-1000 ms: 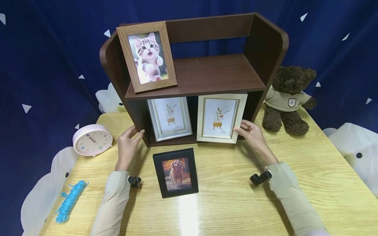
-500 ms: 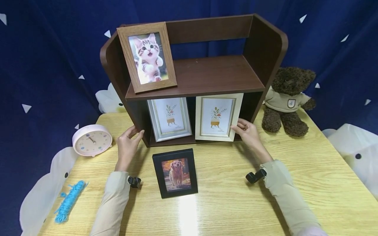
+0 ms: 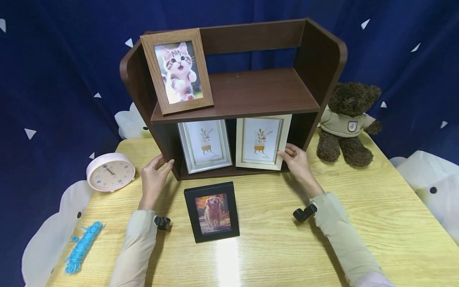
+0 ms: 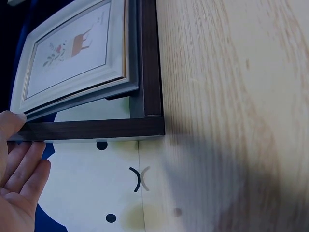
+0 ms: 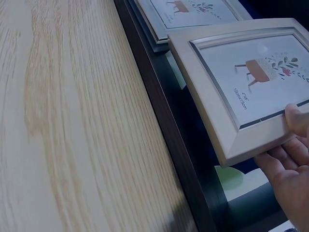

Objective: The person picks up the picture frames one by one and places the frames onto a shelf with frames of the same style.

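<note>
A cream picture frame (image 3: 263, 142) with a potted-plant print stands in the lower compartment of the dark brown shelf (image 3: 233, 116). My right hand (image 3: 295, 159) grips its right edge, thumb on the front and fingers behind, as the right wrist view shows. To its left, a silver picture frame (image 3: 205, 146) with a similar print leans inside the same compartment, a gap between the two. My left hand (image 3: 153, 175) holds the shelf's left side panel (image 4: 87, 128) low down, thumb on one side and fingers on the other. The right fingertips behind the cream frame are partly hidden.
A wooden cat picture frame (image 3: 177, 71) stands on the upper shelf at left. In front, a black dog picture frame (image 3: 212, 212) stands on the table. A pink clock (image 3: 111, 172) and blue rope (image 3: 84, 247) are at left, a brown teddy bear (image 3: 348, 123) at right.
My right hand has moved left with the cream picture frame, bringing it closer to the silver one and slightly further into the compartment. My left hand keeps its place on the side panel.
</note>
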A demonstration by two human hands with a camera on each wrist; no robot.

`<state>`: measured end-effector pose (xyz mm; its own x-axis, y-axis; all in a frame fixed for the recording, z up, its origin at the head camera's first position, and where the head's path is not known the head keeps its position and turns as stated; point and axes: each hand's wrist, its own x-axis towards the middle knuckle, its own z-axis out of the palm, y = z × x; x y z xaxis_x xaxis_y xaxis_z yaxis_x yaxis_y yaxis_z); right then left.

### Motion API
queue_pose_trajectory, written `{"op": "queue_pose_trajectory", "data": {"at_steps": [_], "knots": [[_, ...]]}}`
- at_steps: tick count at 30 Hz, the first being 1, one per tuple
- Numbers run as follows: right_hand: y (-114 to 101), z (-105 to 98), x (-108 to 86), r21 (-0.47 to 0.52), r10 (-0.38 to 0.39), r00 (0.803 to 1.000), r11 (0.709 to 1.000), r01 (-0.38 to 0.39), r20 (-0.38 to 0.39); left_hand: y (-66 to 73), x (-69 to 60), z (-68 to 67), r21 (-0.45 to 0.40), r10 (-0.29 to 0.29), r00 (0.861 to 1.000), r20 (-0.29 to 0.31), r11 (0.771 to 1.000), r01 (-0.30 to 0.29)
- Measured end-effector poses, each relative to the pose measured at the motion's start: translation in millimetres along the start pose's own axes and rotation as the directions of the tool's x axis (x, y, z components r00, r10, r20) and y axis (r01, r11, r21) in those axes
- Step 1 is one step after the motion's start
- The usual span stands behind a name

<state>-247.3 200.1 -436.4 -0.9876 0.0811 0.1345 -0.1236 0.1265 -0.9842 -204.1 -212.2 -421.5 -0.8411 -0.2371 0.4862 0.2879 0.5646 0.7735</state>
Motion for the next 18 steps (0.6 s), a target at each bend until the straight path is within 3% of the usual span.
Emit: {"op": "queue_pose_trajectory", "data": {"at_steps": [10, 18], "knots": [[3.3, 11.0, 0.2, 0.046, 0.001, 0.998, 0.999, 0.002, -0.058, -1.3, -2.4, -0.4, 0.007, -0.013, 1.0, -0.008, 1.0, 0.013], [5.5, 12.1, 1.2, 0.011, -0.039, 0.995, 0.999, 0.04, -0.094, 1.0, -0.8, 0.5, 0.004, 0.0, 1.0, -0.009, 1.0, 0.0]]}}
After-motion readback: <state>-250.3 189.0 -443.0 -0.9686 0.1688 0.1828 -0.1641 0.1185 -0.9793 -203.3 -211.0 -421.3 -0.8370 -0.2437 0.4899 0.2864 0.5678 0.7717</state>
